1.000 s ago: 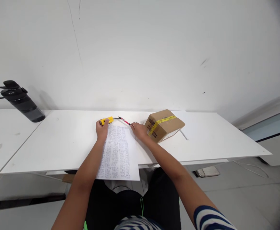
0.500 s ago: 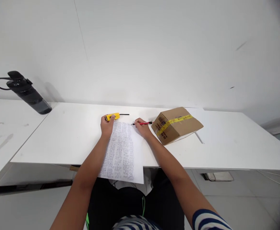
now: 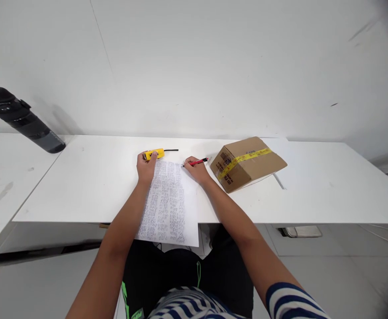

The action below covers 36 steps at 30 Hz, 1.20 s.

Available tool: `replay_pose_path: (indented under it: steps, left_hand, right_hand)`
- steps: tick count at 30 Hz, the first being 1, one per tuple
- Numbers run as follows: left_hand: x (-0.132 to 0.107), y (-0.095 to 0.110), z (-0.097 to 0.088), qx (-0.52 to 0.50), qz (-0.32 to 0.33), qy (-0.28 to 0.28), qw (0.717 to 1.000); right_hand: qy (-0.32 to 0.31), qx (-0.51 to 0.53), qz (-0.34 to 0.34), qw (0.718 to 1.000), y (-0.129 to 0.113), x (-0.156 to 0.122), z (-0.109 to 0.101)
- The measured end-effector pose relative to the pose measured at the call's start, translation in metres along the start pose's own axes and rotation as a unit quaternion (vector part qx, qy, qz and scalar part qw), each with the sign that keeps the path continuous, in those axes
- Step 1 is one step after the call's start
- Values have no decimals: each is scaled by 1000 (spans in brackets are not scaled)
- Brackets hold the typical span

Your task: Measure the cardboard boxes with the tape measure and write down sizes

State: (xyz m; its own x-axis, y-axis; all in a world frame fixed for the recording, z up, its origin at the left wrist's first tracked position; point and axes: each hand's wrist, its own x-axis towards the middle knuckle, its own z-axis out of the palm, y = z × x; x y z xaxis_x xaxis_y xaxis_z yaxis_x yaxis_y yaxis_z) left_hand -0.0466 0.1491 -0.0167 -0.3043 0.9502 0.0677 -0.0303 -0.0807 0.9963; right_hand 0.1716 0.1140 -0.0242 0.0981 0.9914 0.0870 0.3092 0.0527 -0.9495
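Note:
A sheet of paper [image 3: 167,199] with dense columns of blue handwriting lies on the desk, its lower end hanging over the front edge. At its top left, my left hand [image 3: 146,168] is closed around a small yellow tool [image 3: 154,154] with a thin black strip sticking out to the right; its exact kind is unclear. My right hand [image 3: 196,170] grips a red and black pen [image 3: 198,162], the tip at the paper's upper right. Both forearms rest across the desk's front edge, one on each side of the sheet.
A cardboard box [image 3: 256,161] with yellow tape stands just right of my right hand, on top of white paper [image 3: 300,177]. At the far left a black bottle [image 3: 30,124] stands near the wall. The white desk [image 3: 90,186] ends in front of my lap.
The view has tilted down and shifted slightly, so things sit higher in it. The pen's angle has changed a little in my right hand. My left hand still holds the yellow tool.

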Motion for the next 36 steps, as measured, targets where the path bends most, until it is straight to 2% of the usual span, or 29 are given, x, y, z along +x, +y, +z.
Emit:
replay_pose_path:
  steps: [8,15,20,26,31,36]
  left_hand:
    - [0,1,1,2,-5,-3,1000]
    - [-1,2,1,14,-5,-3,1000]
    - [0,0,1,12,-5,-5,1000]
    - [0,-1,1,14,-9,-6,1000]
    - [-1,-1,0,4,-10,-13,1000]
    - [-3,2,0,14,-6,-22,1000]
  right_hand:
    - [-4,14,8,1000,-6,-2,-1]
    - [21,6,-6,1000,1,-1,0]
    - [-1,8,-4,1000,2,-1,1]
    - [7,-12,-14,1000,4,-2,0]
    - [45,-36,-19,998,6,-1,-1]
    - [15,-20,-21,999,3,-1,-2]
